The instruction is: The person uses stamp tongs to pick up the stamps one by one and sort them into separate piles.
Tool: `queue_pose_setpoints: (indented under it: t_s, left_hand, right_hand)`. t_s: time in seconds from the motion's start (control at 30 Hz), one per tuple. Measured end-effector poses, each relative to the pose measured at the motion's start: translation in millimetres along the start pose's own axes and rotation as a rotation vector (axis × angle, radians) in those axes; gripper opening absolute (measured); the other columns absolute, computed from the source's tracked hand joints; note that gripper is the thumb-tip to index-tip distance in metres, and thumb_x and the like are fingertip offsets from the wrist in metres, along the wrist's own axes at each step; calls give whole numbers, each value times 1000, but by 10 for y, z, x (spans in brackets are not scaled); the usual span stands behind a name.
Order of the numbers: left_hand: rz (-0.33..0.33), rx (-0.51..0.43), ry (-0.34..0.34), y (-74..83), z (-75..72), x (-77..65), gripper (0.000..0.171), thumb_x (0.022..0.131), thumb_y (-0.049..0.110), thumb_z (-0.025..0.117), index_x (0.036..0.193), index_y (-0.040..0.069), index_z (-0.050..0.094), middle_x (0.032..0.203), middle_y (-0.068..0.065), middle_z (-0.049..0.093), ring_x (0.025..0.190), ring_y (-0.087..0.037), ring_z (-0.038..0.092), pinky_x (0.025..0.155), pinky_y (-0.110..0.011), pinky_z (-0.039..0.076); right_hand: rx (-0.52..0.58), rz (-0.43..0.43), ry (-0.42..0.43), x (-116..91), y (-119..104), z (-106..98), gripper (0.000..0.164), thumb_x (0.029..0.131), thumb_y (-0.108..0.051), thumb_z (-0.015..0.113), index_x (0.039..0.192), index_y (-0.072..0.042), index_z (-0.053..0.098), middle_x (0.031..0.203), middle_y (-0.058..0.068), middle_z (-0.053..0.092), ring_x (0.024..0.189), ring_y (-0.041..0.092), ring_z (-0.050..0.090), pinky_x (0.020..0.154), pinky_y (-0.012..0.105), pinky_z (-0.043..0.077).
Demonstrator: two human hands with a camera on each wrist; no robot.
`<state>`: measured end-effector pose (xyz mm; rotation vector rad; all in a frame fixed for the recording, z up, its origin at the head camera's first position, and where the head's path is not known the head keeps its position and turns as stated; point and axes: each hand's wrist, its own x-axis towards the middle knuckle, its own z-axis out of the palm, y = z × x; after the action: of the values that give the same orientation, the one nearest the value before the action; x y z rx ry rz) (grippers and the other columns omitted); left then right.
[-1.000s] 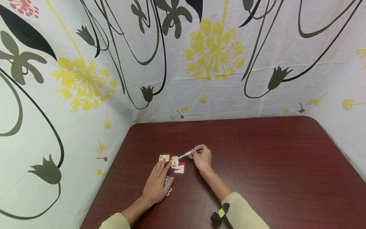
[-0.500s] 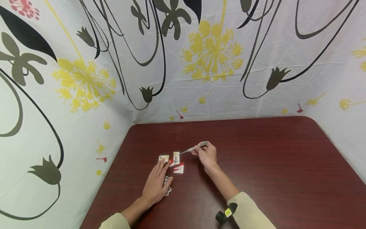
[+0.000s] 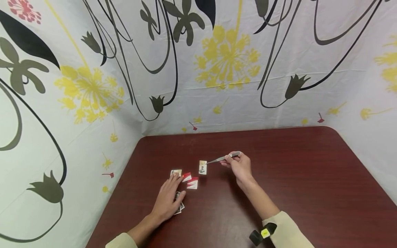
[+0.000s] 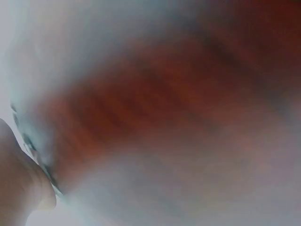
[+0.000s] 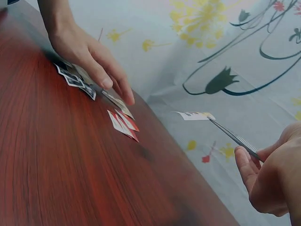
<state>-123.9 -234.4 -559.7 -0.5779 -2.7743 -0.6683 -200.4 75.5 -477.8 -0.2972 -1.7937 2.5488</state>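
Above the reddish-brown table (image 3: pixel 279 179), off to the right of the other cards, we've got one pale picture card (image 3: pixel 203 167) up in the tweezers (image 3: pixel 221 159). Right-wrist view confirms it's off the surface: near level, pinched at one end only by the tips.

Right hand (image 3: pixel 242 167): thumb and fingers clamped on the tweezers. Left hand (image 3: pixel 167 198): fingers straight and close together, thumb apart, gripping nothing. Its fingertips are at a second picture card (image 3: pixel 175 172); pressing or just over it, we can't tell. Thumb is over the fanned dark-patterned cards (image 3: pixel 179 208), partly hidden under the hand. Two red-and-white cards (image 3: pixel 192 183) lie just beside the left fingertips, between that hand and the lifted card; can't tell if they touch each other. Left-wrist view is mostly blur, no help on contact.

Our read on the step: mid-carry, one card separated from the group, not yet put down. Next move calls for steady squeeze on the tweezers, card kept level, then lowered flat before we let the tips part. Left hand should stay put so we don't drag the loose cards.

Risk: the grip is at one end, so the card could pivot or slip. It's thin, probably flexes. Also watch the black wrist unit (image 3: pixel 263 234) if we drop the forearm.
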Motion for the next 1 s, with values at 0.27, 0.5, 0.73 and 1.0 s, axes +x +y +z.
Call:
queue_pose_setpoints:
  t_s: [0.27,0.5,0.73,1.0]
  left_hand:
    - [76,26,26,25,27,142,59,104,36,63,158,13,53,164,-20,43,154,-43,35,120,-67,33]
    - [99,93,33,-13,113,140,59,100,34,68,155,16,57,162,-20,47,151,-46,40,118,-67,36]
    - [109,115,19,-27,159,126,57,100,34,68,153,16,59,162,-19,47,150,-45,41,120,-65,34]
    - [98,111,-3,-14,151,131,57,101,34,67,155,20,58,163,-18,46,152,-42,39,123,-62,31]
  right_hand:
    - [60,1,-10,-32,-114,-275,13,99,12,62,106,7,52,86,7,73,75,14,77,78,29,65]
    - [67,15,-20,-95,-220,-522,11,102,11,60,107,6,51,84,3,72,78,14,77,81,30,64]
    - [72,23,-39,-133,-329,-803,10,103,9,59,107,5,50,84,1,70,80,13,77,84,29,64]
    - [49,23,-16,-81,-373,-1126,7,103,8,60,103,3,55,85,2,70,80,13,78,83,28,64]
